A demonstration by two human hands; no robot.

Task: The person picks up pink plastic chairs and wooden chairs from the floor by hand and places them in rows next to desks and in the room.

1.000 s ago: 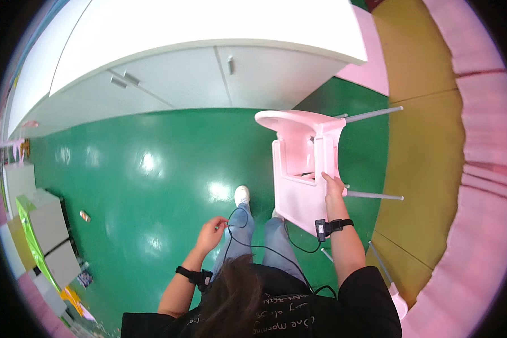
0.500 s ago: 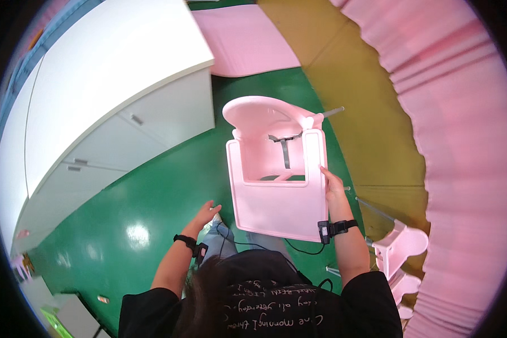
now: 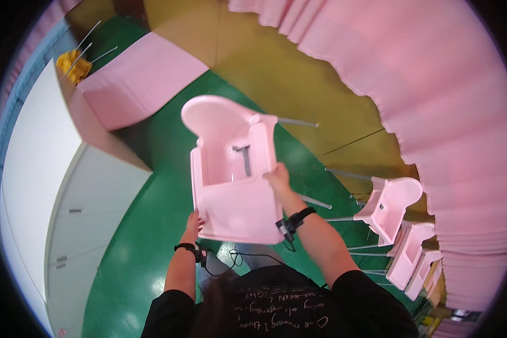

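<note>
You've got the pink moulded-plastic high chair seat (image 3: 231, 174) lifted over the green floor (image 3: 141, 248), right hand (image 3: 277, 176) clamped on its right edge, left hand (image 3: 192, 221) gripping the near-left corner.

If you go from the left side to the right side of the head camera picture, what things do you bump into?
White cabinet → left hand → pink high chair seat held up → right hand → row of pink high chairs on the floor → pink curtain.
</note>
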